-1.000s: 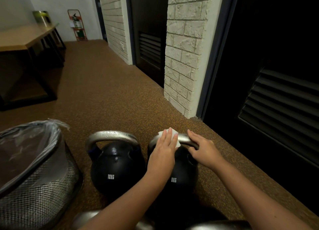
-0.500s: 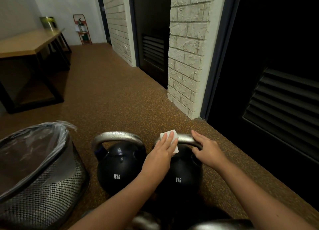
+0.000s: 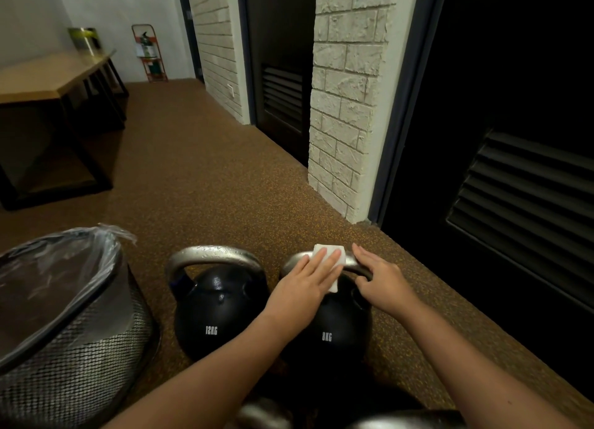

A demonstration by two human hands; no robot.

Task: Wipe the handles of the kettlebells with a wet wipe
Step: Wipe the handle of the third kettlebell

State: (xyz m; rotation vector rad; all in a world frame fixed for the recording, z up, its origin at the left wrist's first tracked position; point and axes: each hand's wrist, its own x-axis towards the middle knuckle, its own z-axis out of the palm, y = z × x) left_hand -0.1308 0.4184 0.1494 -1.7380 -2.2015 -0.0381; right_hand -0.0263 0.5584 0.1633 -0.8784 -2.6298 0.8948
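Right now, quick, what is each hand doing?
Left hand: open, straight fingers pressing the white wet wipe onto the silver handle of the black 8KG kettlebell.
Right hand: resting on that handle; grip unclear.

My left hand (image 3: pixel 305 280) covers most of the wet wipe (image 3: pixel 334 258) and the middle of the 8KG kettlebell's handle (image 3: pixel 289 263). My forearms hide that bell's lower body. At six o'clock, more metal handles (image 3: pixel 263 415) are cut off by the bottom edge. At eight o'clock, the mesh bin (image 3: pixel 80 348) runs off the left edge.
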